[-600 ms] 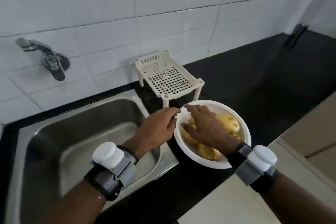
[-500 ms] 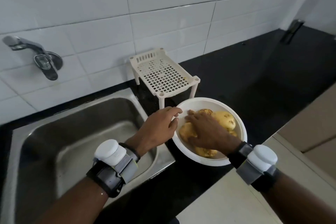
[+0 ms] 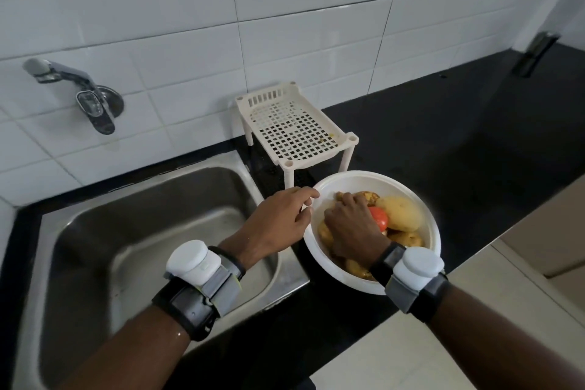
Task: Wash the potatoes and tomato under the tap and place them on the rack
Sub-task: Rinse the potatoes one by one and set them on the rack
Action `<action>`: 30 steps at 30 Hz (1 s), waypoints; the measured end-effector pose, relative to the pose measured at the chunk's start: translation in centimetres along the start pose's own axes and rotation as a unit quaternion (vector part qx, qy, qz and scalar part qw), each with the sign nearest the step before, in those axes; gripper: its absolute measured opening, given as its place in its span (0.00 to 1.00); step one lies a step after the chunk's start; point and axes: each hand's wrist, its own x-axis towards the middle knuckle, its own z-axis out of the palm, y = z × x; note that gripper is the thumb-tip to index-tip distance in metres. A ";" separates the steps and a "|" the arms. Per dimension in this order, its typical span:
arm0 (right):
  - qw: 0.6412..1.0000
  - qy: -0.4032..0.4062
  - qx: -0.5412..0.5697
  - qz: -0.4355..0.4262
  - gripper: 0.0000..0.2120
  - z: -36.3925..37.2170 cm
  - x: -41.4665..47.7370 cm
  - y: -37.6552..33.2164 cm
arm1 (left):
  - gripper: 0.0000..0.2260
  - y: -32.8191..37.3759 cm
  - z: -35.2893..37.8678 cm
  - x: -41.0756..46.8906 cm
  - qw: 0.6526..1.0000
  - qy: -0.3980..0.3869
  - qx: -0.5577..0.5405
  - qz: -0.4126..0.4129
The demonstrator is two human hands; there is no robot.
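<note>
A white bowl (image 3: 364,180) stands on the black counter right of the sink and holds several yellow potatoes (image 3: 402,214) and a red tomato (image 3: 379,218). My right hand (image 3: 351,228) is down inside the bowl, fingers curled over a potato, with the tomato touching its right side. The potato under the palm is mostly hidden. My left hand (image 3: 275,225) pinches the bowl's left rim. The cream plastic rack (image 3: 294,130) stands bare just behind the bowl. The tap (image 3: 63,76) sticks out of the wall at the left, with no water running.
The steel sink (image 3: 142,231) lies below the tap, left of the bowl. Black counter (image 3: 459,142) stretches to the right and back. A pale cabinet top (image 3: 411,342) runs along the near right. A dark object (image 3: 535,54) leans in the far right corner.
My right hand has dug deeper among the potatoes and curled, and the red tomato now shows beside it. My left hand stays on the rim.
</note>
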 end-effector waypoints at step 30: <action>0.844 0.055 0.507 -0.166 0.29 -15.8 15.8 -19.1 | 0.17 -18.4 -19.0 -6.0 0.863 0.385 -0.069 -0.320</action>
